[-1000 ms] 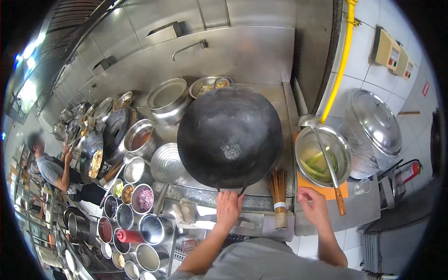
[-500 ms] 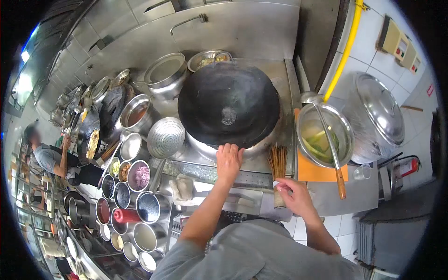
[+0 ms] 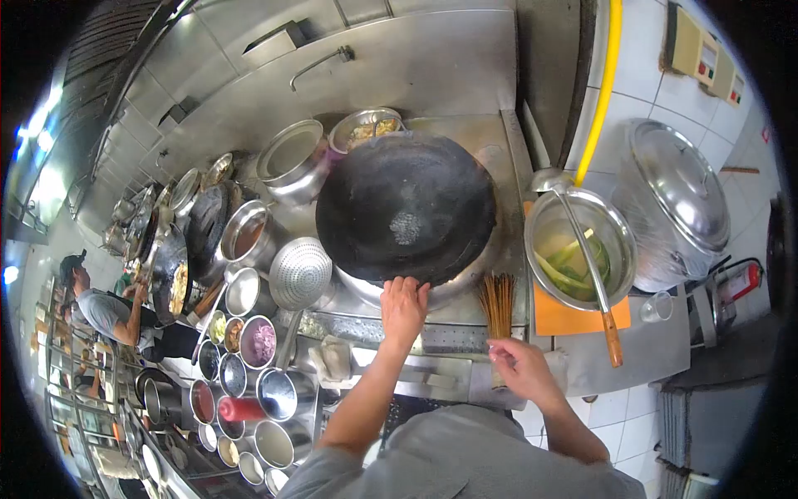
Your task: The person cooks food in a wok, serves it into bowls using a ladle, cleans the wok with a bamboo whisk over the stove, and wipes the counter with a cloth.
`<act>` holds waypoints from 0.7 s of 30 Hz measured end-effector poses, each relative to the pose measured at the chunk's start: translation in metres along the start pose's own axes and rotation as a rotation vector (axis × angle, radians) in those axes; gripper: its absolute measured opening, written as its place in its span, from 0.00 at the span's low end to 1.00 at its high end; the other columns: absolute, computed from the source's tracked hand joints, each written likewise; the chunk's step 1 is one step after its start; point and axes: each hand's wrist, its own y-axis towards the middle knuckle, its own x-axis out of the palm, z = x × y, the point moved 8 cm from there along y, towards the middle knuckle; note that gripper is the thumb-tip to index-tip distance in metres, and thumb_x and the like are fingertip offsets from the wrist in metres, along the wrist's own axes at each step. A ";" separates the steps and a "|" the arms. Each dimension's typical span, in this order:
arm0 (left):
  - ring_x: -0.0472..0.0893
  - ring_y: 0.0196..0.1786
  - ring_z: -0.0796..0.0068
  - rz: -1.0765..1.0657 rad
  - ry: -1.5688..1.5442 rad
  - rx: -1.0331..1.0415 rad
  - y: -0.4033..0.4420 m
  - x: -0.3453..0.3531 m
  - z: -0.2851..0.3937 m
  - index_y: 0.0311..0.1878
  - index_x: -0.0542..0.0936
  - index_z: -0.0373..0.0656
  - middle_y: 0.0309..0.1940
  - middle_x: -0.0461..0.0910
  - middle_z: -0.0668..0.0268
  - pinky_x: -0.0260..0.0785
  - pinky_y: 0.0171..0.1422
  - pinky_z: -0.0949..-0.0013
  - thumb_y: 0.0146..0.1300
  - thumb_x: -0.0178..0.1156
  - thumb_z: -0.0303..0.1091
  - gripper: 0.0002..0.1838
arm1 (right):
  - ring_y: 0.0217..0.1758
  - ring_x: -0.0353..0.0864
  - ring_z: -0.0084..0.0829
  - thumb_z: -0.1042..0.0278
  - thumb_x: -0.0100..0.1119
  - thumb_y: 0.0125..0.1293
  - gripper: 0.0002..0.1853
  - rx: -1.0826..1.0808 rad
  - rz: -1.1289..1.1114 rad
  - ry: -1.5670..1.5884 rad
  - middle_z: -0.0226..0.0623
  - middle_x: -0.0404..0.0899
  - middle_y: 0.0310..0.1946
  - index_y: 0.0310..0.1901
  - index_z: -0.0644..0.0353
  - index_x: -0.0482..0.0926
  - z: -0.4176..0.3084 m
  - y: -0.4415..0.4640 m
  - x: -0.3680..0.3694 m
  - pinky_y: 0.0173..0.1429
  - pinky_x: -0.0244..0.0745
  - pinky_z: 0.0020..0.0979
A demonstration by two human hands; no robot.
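A large black wok [image 3: 407,212] sits on the burner, its inside dark with a pale patch near the middle. My left hand [image 3: 405,309] is closed on its near rim, fingers over the edge and thumb to the right. Right of the wok stands a bamboo wok brush [image 3: 497,303], bristles upward at the stove's front edge. My right hand [image 3: 525,368] is at its handle, with curled fingers around the upper part. The palm side and part of the handle are hidden.
A steel bowl [image 3: 540,218] of liquid and green vegetables, with a ladle [image 3: 592,266] across it, sits on an orange board [image 3: 549,309]. Left are a perforated skimmer [image 3: 301,274], several ingredient pots and a folded cloth [image 3: 331,359]. Another person [image 3: 108,308] works farther left.
The whole view has shifted slightly with my head. My left hand stays on the wok rim; my right hand stays at the brush, its fingers covering a little more of the handle.
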 end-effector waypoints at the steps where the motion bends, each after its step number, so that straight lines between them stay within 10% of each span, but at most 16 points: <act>1: 0.77 0.42 0.51 -0.004 -0.005 0.003 0.000 0.000 -0.002 0.38 0.78 0.41 0.35 0.78 0.58 0.68 0.44 0.51 0.64 0.68 0.39 0.12 | 0.42 0.89 0.38 0.70 0.62 0.69 0.16 -0.003 -0.027 0.009 0.43 0.87 0.41 0.56 0.62 0.82 -0.002 0.005 0.004 0.46 0.83 0.36; 6: 0.76 0.60 0.55 -0.032 0.041 -0.091 0.001 -0.031 0.007 0.54 0.83 0.43 0.55 0.79 0.60 0.68 0.58 0.54 0.61 0.72 0.42 0.21 | 0.42 0.89 0.40 0.65 0.64 0.69 0.16 -0.043 -0.208 -0.022 0.45 0.87 0.41 0.55 0.61 0.82 -0.007 0.032 0.037 0.47 0.83 0.38; 21: 0.73 0.65 0.41 -0.091 -0.152 -0.358 -0.137 -0.103 -0.029 0.65 0.76 0.38 0.66 0.71 0.45 0.66 0.69 0.46 0.60 0.72 0.37 0.31 | 0.54 0.82 0.50 0.59 0.64 0.68 0.21 -0.212 -0.525 -0.214 0.49 0.82 0.51 0.58 0.62 0.80 -0.016 0.054 0.177 0.58 0.78 0.46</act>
